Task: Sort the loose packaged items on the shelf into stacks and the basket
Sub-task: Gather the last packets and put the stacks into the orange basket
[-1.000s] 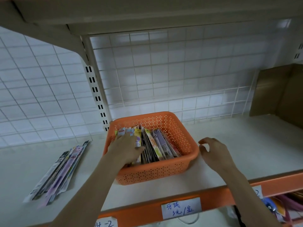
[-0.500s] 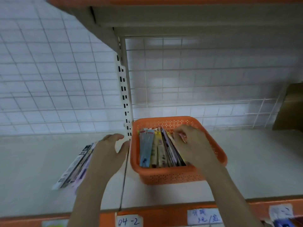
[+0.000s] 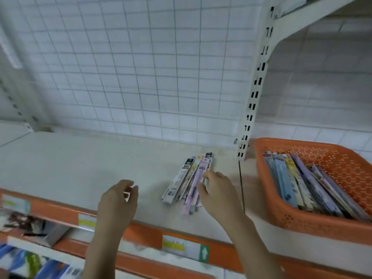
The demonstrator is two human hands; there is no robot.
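The right hand [image 3: 216, 193] reaches the pile of pen packets [image 3: 188, 181], fingertips touching its right edge, fingers loosely spread. The left hand [image 3: 118, 200], at the pile's nine o'clock, hangs loosely curled, holding nothing.

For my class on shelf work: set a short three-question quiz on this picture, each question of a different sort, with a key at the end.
1. True or false: the orange basket stands left of the white slotted upright.
2. Which hand reaches the loose packets lying on the shelf? A) left hand B) right hand C) neither
3. Fill in: the packets in the basket stand on ___, leaning against each other.

Key
1. False: it stands to the right.
2. B: its fingertips are at the pile; whether it grips a packet cannot be told. The left hand hovers apart, fingers loosely curled.
3. edge
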